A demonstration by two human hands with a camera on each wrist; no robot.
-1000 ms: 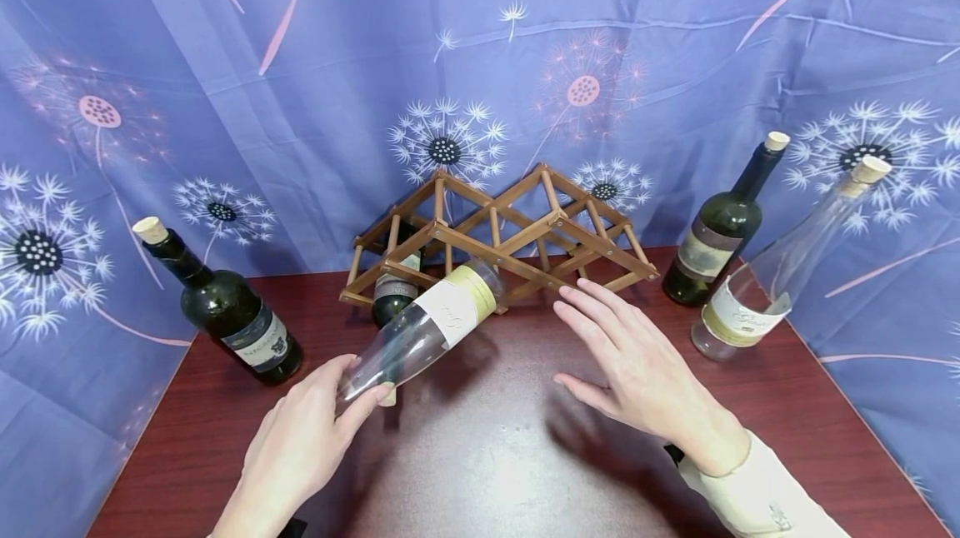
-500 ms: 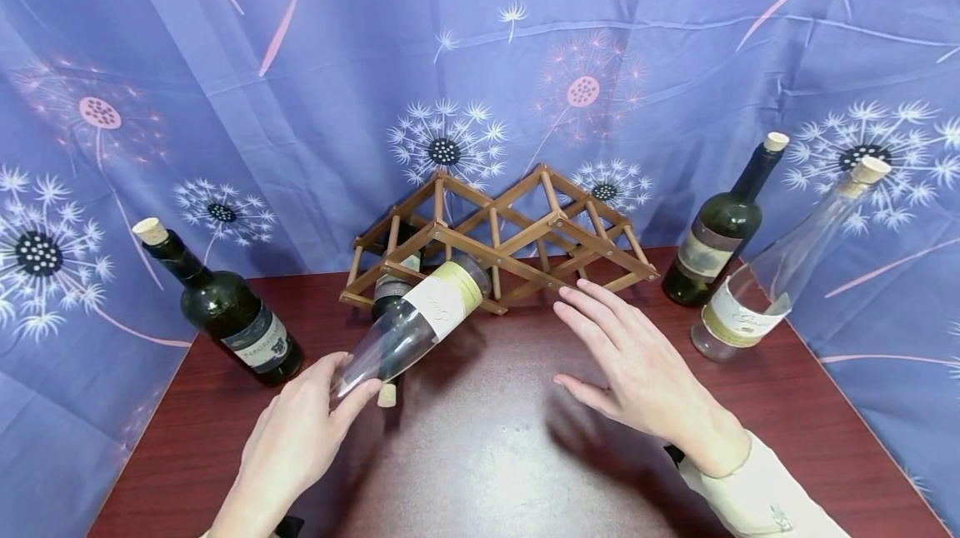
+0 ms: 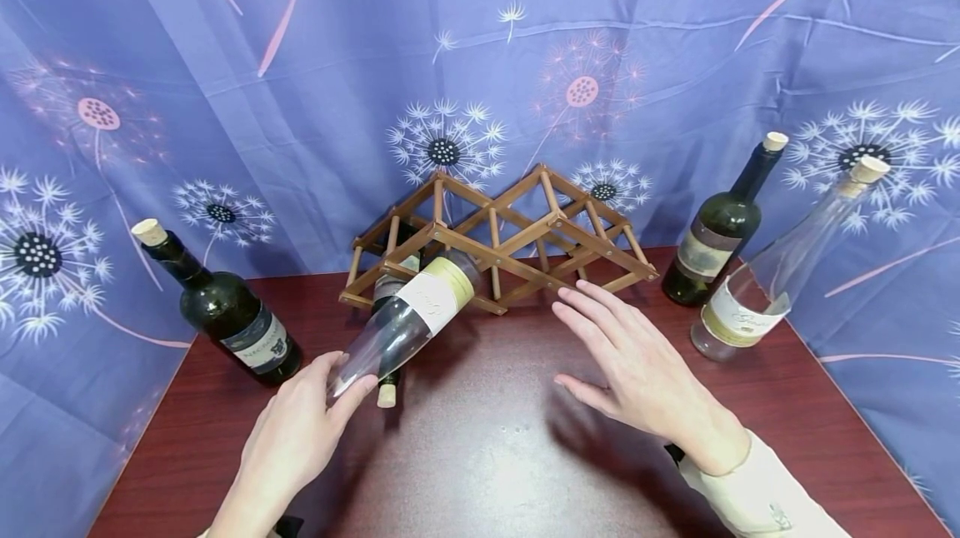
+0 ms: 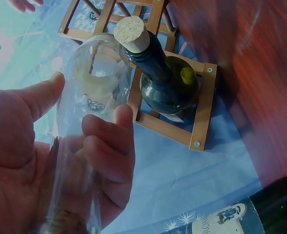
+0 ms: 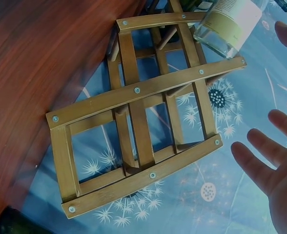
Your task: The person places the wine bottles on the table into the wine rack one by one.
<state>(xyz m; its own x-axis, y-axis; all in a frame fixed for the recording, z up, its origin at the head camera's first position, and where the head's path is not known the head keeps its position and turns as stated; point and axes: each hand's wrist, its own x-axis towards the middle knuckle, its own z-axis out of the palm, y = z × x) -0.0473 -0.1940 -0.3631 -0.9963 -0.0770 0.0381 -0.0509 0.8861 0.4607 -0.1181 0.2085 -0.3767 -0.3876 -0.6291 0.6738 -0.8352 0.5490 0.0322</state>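
The left hand (image 3: 292,430) reaches in from seven o'clock, wrapped round a tilted clear bottle (image 3: 408,326) whose base points toward two, perhaps touching the one wooden rack (image 3: 517,266). The right hand (image 3: 630,363) hovers at four, fingers spread. One dark bottle (image 3: 386,288) lies racked; three upright bottles (image 3: 236,317) stand, one at eight, two at three.

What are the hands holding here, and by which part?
The left hand holds a clear bottle by its tapering neck end; the right hand holds nothing.
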